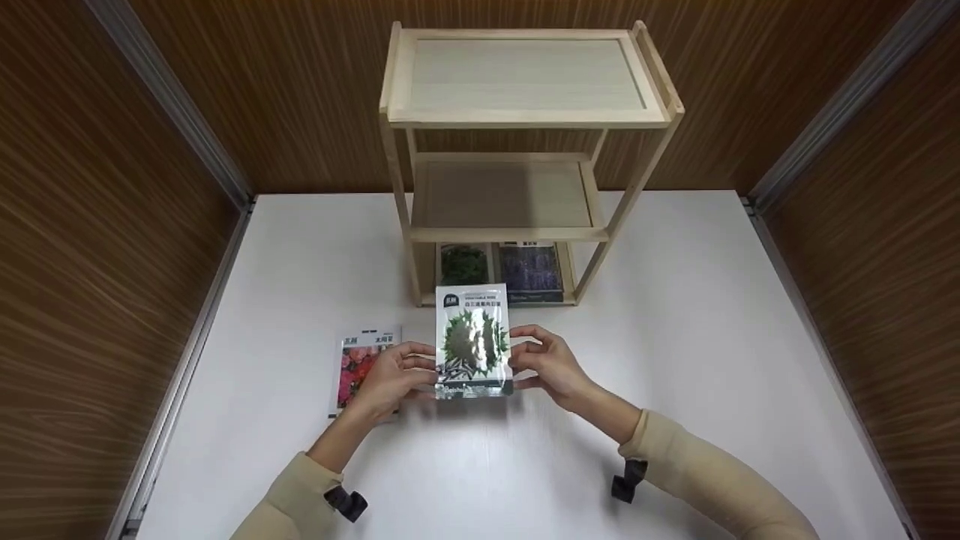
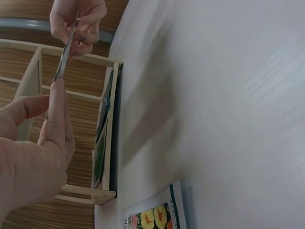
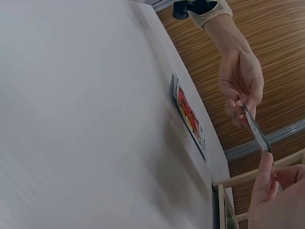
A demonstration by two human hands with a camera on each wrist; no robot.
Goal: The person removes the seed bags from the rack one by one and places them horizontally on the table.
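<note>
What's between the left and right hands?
The green-leaf seed packet, held at opposite edges by the left hand and right hand; the head view shows it.

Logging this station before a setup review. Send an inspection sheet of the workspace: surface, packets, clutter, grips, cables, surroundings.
Surface: white tabletop, shadows beneath the raised packet.
Job's things: green-plant packet held off the table; flower packet lying on the table, partly behind the left grip; three-tier wooden rack, with a leafy packet and a purple-flower packet on its bottom tier.
Clutter: nothing seen.
Grips: left pinches the green-plant packet's left edge, right grip its right edge.
Cables: nothing seen.
Surroundings: brown wood-grain panels at back and both sides; grey metal strips at the corners; black devices on both cuffs.
</note>
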